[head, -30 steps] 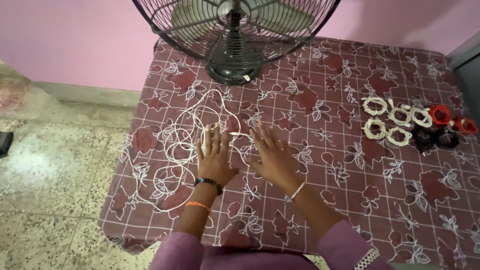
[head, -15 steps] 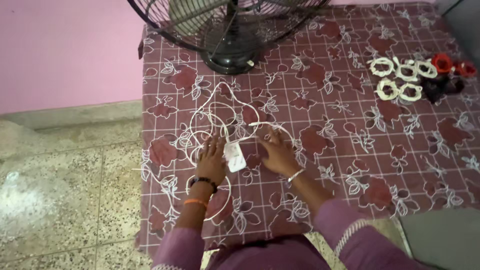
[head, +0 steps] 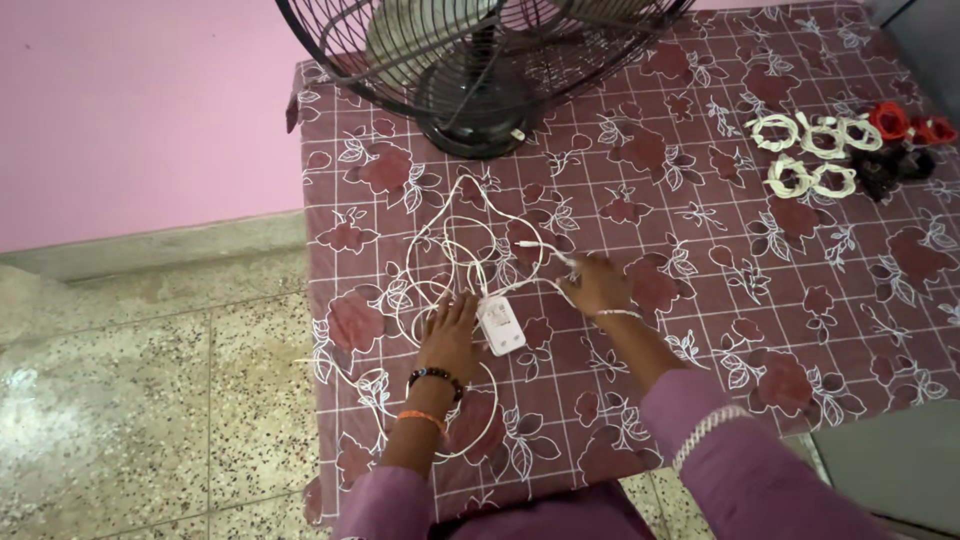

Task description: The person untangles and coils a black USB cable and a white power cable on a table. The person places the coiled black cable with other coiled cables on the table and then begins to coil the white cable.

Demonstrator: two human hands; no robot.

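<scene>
Since a moment ago the white charger block (head: 500,325) has slid nearer the surface's (head: 700,300) front edge; the left hand (head: 450,335) rests flat and released beside it, while the right hand (head: 597,283) has moved out to pinch the loose white cable (head: 440,270) near its plug end. Beyond, the tangle sprawls toward the black fan (head: 480,60), and coiled white, red and black cables (head: 830,150) lie far right.

Fan (head: 480,60) cropped by top edge; loose white cable (head: 450,270) partly hidden under left hand (head: 450,335); coiled cables (head: 830,150) too small for connector detail.
</scene>
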